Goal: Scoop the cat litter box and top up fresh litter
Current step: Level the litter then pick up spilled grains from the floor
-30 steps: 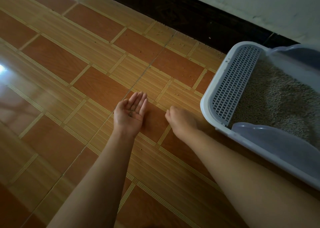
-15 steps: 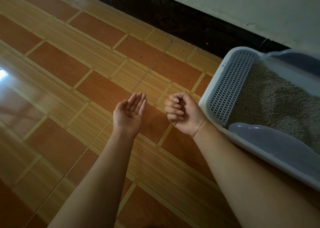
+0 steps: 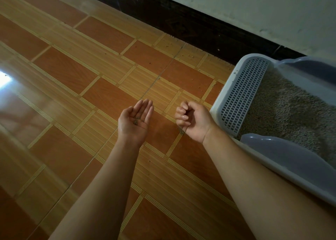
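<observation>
Just left of the white plastic litter box [image 3: 216,112], the nearer right hand [image 3: 192,121] curls its fingers to the thumb; whether it pinches anything is hidden. Farther left, the palm-up left hand [image 3: 133,125], fingers pressed together, cups dark stray granules [image 3: 138,120].

The white litter box [image 3: 243,59] sits on the floor [image 3: 72,97] against the dark skirting, at the right edge of view. A grated panel [image 3: 243,94] slopes down its near end, and translucent guards [image 3: 283,154] (bluish) line its sides. Grey-beige litter [image 3: 291,116] fills it unevenly. Stray granules [image 3: 190,56] dot the floor just beside it, and a few lie in the upturned left hand [image 3: 132,127].
</observation>
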The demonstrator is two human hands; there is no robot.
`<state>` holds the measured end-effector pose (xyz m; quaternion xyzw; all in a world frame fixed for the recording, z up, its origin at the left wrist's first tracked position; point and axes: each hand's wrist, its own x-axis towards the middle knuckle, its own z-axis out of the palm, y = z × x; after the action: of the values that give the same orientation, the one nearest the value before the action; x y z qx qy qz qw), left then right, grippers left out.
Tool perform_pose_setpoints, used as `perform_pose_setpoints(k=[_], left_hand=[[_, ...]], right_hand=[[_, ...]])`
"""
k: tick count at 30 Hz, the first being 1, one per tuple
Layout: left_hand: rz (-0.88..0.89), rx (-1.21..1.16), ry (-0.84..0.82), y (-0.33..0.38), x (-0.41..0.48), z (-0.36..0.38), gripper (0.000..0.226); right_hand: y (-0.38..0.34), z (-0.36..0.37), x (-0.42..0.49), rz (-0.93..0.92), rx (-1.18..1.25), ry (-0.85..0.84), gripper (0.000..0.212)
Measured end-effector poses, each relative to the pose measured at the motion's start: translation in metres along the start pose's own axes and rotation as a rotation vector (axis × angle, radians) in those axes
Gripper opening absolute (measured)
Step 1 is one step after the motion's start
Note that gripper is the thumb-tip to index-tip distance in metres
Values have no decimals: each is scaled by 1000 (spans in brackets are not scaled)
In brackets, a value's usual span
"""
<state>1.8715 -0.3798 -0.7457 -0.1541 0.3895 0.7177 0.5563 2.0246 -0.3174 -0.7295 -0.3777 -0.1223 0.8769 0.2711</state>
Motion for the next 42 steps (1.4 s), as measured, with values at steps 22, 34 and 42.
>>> perform_pose_setpoints(k=[22,34,42], left_hand=[[86,-109,26,75,-131,136,45],[114,-183,42,196,-349,281,46],[149,-171,29,281,-487,365,29]], right_hand=[[-92,123,-108,-51,129,101,30],[-165,321,-297,-15,129,144,35],[-196,464,-396,57,50,148,24]])
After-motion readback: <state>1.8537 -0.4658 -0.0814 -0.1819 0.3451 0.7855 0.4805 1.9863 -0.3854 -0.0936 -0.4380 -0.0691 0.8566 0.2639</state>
